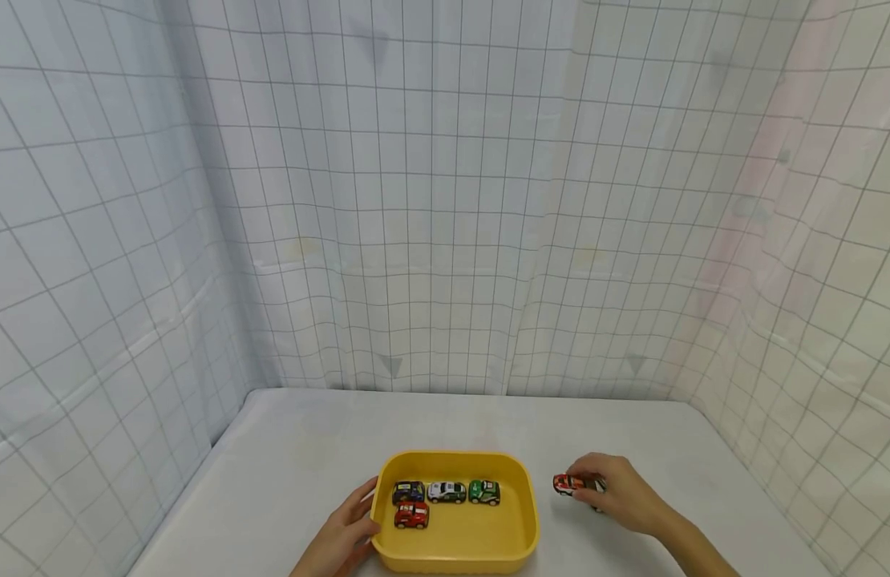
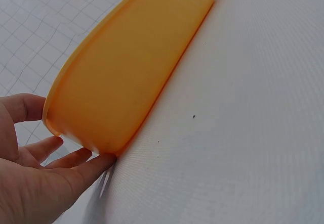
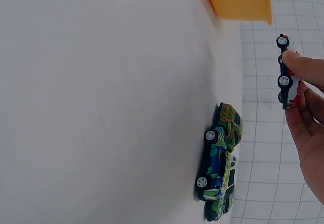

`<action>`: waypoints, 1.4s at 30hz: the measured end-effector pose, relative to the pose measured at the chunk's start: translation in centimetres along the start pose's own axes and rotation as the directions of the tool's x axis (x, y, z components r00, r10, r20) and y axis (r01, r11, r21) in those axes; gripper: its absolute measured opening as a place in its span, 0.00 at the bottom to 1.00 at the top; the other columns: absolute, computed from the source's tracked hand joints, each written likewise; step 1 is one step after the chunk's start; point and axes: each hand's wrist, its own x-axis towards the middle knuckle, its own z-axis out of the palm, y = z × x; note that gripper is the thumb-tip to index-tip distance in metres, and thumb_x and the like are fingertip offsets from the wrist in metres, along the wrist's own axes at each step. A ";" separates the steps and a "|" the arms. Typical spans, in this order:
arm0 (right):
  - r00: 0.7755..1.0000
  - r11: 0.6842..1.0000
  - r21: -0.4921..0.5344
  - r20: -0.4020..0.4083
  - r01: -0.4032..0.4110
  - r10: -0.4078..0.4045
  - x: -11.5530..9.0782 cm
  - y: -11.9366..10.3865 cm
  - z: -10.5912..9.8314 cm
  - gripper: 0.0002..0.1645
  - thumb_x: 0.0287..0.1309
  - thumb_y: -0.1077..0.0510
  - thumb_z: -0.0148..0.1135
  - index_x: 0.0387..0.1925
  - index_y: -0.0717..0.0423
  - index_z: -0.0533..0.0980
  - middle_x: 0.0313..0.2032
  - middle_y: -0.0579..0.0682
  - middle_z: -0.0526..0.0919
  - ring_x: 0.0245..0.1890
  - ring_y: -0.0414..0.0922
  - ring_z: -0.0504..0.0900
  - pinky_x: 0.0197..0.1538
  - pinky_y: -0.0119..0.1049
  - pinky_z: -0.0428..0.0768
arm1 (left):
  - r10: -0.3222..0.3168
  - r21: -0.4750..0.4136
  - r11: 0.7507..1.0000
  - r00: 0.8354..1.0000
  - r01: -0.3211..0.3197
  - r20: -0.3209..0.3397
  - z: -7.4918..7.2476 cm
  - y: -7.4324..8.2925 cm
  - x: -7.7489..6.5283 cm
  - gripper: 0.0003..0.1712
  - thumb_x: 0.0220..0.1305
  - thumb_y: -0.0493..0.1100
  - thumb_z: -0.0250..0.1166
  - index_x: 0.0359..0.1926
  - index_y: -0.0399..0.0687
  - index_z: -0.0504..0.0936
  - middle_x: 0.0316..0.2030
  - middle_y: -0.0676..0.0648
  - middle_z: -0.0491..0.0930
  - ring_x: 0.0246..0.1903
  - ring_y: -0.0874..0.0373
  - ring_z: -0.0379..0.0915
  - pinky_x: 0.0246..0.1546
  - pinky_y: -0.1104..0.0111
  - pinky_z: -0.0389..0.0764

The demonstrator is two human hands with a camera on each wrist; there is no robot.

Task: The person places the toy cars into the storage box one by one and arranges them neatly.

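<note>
A yellow tray [image 1: 481, 538] stands near the front of the table. My left hand [image 1: 345, 533] rests its fingertips against the tray's outer left side, and the left wrist view shows them spread round that end. Inside the tray are a dark blue toy car [image 1: 408, 493], a white one [image 1: 447, 492] and a green one [image 1: 484, 492] in a row, with a red toy car [image 1: 412, 515] in front. To the right of the tray, my right hand [image 1: 620, 495] pinches a red-and-white toy car [image 1: 564, 484], held above the table in the right wrist view.
Below the right hand, several more toy cars stand close together on the table: a camouflage-patterned one [image 3: 231, 125], a blue-and-green one [image 3: 215, 166] and others beside them. White gridded curtains [image 1: 445, 200] enclose the white table [image 1: 308, 433] at the back and both sides.
</note>
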 end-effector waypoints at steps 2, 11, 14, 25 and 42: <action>0.999 0.999 0.013 -0.001 0.037 -0.037 0.3 -0.3 0.2 0.10 0.63 0.58 0.72 0.46 0.51 0.85 0.40 0.39 0.84 0.33 0.36 0.78 0.36 0.33 0.82 | -0.001 0.002 1.000 1.000 0.001 -0.002 0.0 0.0 0.0 0.48 0.67 0.27 0.54 0.81 0.33 0.40 0.76 0.21 0.37 0.73 0.24 0.43 0.63 0.43 0.72; 0.999 0.999 0.008 0.021 0.041 -0.041 1.9 -1.8 0.9 0.09 0.63 0.57 0.72 0.45 0.50 0.85 0.42 0.38 0.85 0.37 0.35 0.81 0.42 0.34 0.85 | -0.006 0.001 1.000 1.000 0.006 -0.003 0.0 0.0 0.1 0.48 0.67 0.27 0.54 0.81 0.33 0.41 0.76 0.21 0.37 0.73 0.24 0.42 0.63 0.43 0.72; 0.998 0.999 0.015 0.033 0.048 -0.048 2.2 -2.1 1.2 0.10 0.63 0.58 0.72 0.45 0.52 0.85 0.42 0.40 0.85 0.37 0.36 0.80 0.42 0.33 0.84 | -0.006 -0.002 1.000 1.000 0.006 -0.001 -0.1 -0.1 0.2 0.48 0.67 0.27 0.54 0.81 0.33 0.41 0.76 0.21 0.37 0.73 0.24 0.43 0.63 0.43 0.72; 0.994 0.996 0.013 0.061 0.091 -0.091 4.0 -3.2 2.8 0.11 0.61 0.60 0.73 0.46 0.51 0.85 0.42 0.37 0.84 0.37 0.35 0.79 0.43 0.34 0.84 | 0.009 -0.016 1.000 1.000 -0.009 0.016 -0.1 0.0 0.0 0.48 0.67 0.27 0.54 0.82 0.33 0.40 0.76 0.21 0.36 0.74 0.24 0.43 0.63 0.43 0.72; 0.984 0.988 0.049 0.095 0.148 -0.152 6.5 -5.3 5.8 0.10 0.63 0.59 0.72 0.46 0.51 0.85 0.39 0.37 0.82 0.35 0.35 0.77 0.40 0.33 0.82 | 0.012 0.011 1.000 1.000 -0.012 0.015 -0.1 0.0 -0.1 0.48 0.67 0.29 0.55 0.81 0.33 0.40 0.76 0.21 0.36 0.74 0.24 0.42 0.63 0.42 0.72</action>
